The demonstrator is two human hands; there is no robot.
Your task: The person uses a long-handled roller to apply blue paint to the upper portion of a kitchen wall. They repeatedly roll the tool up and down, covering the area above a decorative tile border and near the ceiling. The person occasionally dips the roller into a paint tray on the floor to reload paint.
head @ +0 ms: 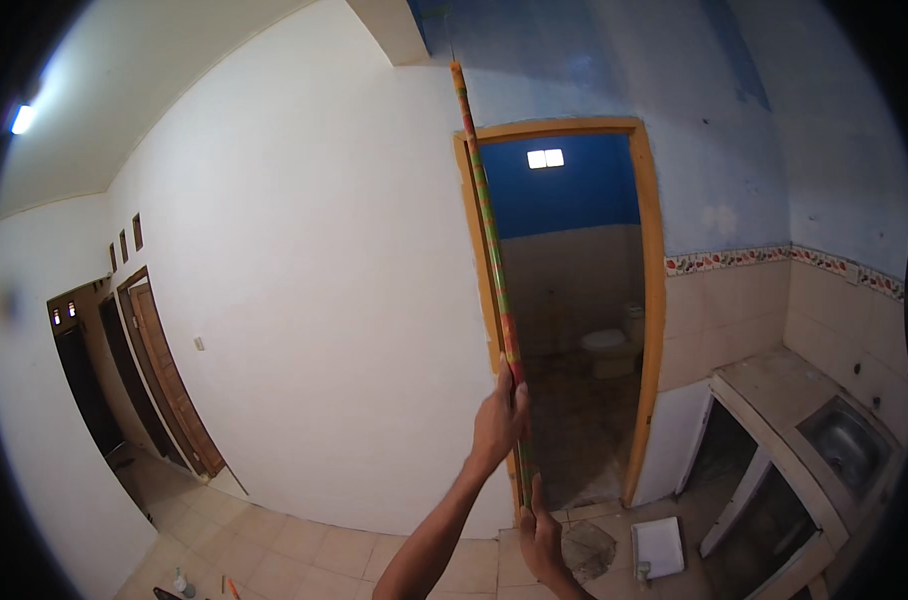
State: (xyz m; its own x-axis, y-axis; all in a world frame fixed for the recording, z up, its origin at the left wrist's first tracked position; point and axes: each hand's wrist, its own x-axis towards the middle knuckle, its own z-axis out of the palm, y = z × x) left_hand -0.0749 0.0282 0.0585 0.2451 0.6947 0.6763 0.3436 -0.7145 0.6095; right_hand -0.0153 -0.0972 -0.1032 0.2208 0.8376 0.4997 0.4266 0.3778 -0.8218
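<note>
Both hands grip a long pole wrapped in green, orange and red, which slants up past the left side of an orange door frame. My left hand holds it higher up, while my right hand is closed around its lower end. A thin metal rod leaves the pole's top and meets a greenish paint roller against the blue upper wall; the roller is dim at the picture's rim. On the tiled floor at the lower right lies a white paint tray, with a small greenish object on its near edge.
A tiled counter with a metal sink stands at the right. Beyond the doorway is a toilet. A small bottle and an orange-handled tool lie on the floor at lower left. A brown door stands further left.
</note>
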